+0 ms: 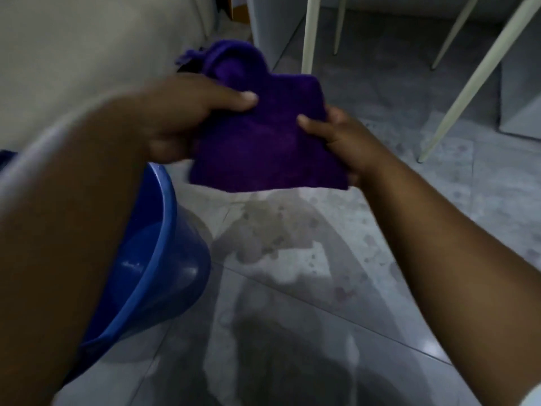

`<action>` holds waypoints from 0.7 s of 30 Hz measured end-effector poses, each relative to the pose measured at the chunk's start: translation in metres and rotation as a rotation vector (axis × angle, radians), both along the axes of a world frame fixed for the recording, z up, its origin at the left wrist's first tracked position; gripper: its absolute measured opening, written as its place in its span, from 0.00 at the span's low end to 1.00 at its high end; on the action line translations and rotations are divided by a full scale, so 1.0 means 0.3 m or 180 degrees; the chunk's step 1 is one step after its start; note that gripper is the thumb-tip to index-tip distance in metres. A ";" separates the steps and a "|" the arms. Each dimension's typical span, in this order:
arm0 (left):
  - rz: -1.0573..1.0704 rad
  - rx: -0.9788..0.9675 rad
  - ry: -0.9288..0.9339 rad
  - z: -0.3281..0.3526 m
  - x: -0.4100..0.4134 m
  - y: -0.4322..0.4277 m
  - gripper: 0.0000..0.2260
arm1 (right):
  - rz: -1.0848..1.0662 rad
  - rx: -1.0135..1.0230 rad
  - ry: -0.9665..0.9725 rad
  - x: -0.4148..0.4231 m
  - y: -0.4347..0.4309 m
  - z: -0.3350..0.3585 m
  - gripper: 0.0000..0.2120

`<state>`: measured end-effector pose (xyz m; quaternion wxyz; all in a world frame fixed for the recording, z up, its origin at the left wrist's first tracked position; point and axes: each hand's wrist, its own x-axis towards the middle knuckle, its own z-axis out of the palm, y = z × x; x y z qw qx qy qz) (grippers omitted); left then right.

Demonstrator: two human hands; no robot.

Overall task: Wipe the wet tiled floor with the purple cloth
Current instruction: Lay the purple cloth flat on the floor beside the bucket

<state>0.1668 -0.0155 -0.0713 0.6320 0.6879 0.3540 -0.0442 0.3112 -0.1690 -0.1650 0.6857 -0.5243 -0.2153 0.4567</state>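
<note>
Purple cloth [265, 148]: hanging in the air between both hands, above the tiled floor [409, 230] and not touching it; its far end is bunching into a soft lump, its near part is falling as a flat folded panel with a fuzzy, towel-like nap.
Left hand [187, 118]: gripping the left edge of the cloth, thumb pressing on top, fingers [164, 153] curling closed underneath.
Right hand [336, 136]: pinching the right edge, thumb lying over the fabric and the rest of the hand wrapping behind it.
Floor: pale grey speckled tiles with thin joint lines, glossy, carrying a darker wet patch [263, 227] directly below the cloth and reflecting shadow nearer the camera.
Blue basin [164, 259]: round smooth plastic with a rolled rim, sitting on the floor at the left, largely hidden behind the left forearm; water seems to be lying inside.
Chair legs [474, 80]: slim, cream, tapering, standing slanted on the tiles to the right and beyond the cloth.
Sofa [73, 54]: pale upholstered bulk filling the upper left, just behind the basin.
</note>
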 end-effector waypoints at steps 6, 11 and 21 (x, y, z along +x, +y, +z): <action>0.0365 0.0676 0.0042 -0.466 0.091 -0.281 0.08 | -0.0208 -0.1310 -0.0809 0.126 -0.238 -0.290 0.16; 0.0487 0.0777 0.0395 -0.858 -0.070 -0.328 0.16 | 0.0060 -0.2230 -0.0851 0.064 -0.350 -0.557 0.02; 0.0176 0.1859 0.0770 -1.149 -0.246 -0.407 0.27 | 0.0169 -0.3508 -0.3812 -0.133 -0.436 -0.781 0.19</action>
